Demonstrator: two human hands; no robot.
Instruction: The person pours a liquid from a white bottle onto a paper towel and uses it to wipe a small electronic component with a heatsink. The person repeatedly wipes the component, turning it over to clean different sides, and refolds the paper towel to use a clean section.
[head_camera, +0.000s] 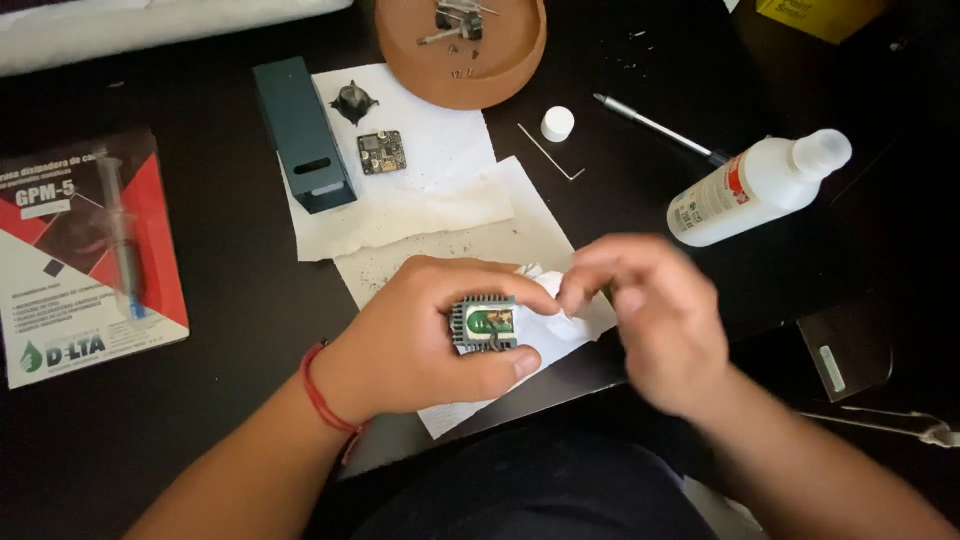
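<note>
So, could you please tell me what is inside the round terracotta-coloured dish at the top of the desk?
The dish holds small grey metal parts and a few tiny screws. Its far side is cut off by the picture's edge, so anything there cannot be seen.

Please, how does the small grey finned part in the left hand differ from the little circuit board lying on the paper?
The grey finned part is held in the left hand; the circuit board lies untouched on the paper towel. The finned part is grey with ribbed edges; the board is dark and flat. Both are small and roughly square.
</note>
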